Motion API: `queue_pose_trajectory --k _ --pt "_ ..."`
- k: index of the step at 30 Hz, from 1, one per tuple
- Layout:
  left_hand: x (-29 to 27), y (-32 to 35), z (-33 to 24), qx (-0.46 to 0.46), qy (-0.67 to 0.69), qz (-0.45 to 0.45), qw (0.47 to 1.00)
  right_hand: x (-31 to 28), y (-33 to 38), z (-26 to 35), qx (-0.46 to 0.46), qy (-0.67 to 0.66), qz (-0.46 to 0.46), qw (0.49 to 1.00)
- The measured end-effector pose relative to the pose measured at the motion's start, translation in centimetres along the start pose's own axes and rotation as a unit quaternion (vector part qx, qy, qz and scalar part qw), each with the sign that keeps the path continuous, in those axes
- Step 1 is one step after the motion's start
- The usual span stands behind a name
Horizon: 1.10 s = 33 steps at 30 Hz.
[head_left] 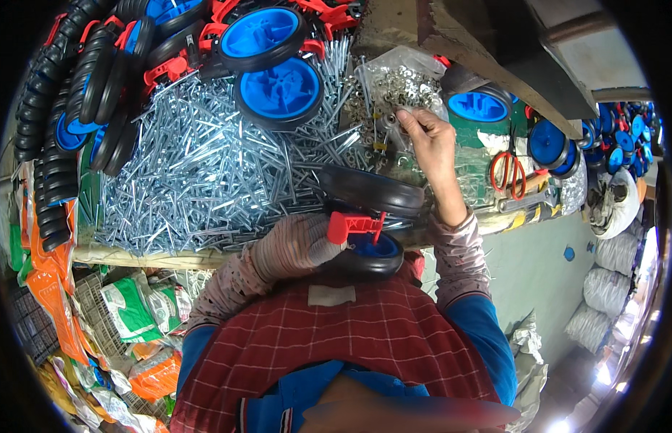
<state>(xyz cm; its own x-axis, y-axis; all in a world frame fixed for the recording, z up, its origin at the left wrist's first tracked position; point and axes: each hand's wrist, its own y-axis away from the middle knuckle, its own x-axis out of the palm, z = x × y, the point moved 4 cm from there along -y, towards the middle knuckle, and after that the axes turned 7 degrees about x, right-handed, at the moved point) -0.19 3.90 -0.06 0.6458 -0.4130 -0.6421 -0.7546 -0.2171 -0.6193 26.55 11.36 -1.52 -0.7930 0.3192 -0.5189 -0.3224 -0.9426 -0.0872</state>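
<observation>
My left hand (298, 247), in a striped knit glove, is closed on a red plastic bracket (356, 226). That bracket joins two black-tyred wheels: the upper wheel (372, 192) is seen edge-on, and the lower wheel (368, 256), with a blue hub, hangs close against my apron. My bare right hand (431, 141) reaches to a pile of small metal nuts (404, 85) on a clear plastic bag. Its thumb and forefinger are pinched together beside the nuts; what lies between them is too small to make out.
A large heap of long bolts (206, 159) covers the bench, with loose blue wheels (279, 92) on top. Stacked wheels (97, 94) stand at the left. Red-handled scissors (508, 173) and a wrench (527, 200) lie to the right. A beam (495, 65) overhangs the far right.
</observation>
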Motion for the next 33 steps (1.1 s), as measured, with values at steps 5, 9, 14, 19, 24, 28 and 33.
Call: queue_pose_trajectory --k 5,9,14,19,24,28,33 --pt "0.1 -0.4 0.8 -0.163 0.122 0.057 0.977 -0.8 1.1 -0.8 0.027 -0.124 0.035 0.991" --pt "-3.5 -5.1 1.6 -0.311 0.178 -0.004 0.934 -2.4 5.1 -0.3 -0.021 -0.022 0.121 0.992" --pt "-3.1 -11.2 9.5 -0.352 0.314 -0.142 0.870 -0.3 2.3 -4.6 -0.039 -0.151 -0.013 0.988" --pt "-2.8 -13.3 12.9 -0.461 0.338 -0.121 0.811 1.5 0.4 -5.5 0.207 -0.374 0.092 0.899" --pt "-3.1 -13.6 11.8 -0.476 0.288 -0.140 0.819 1.4 0.7 -5.7 0.212 -0.368 0.084 0.901" --pt "-3.2 -14.2 11.7 -0.461 0.307 -0.134 0.821 1.2 0.7 -5.5 0.222 -0.394 0.071 0.889" --pt "-3.2 -12.2 12.2 -0.328 0.100 -0.105 0.934 0.8 1.3 -5.4 0.204 -0.388 0.108 0.892"
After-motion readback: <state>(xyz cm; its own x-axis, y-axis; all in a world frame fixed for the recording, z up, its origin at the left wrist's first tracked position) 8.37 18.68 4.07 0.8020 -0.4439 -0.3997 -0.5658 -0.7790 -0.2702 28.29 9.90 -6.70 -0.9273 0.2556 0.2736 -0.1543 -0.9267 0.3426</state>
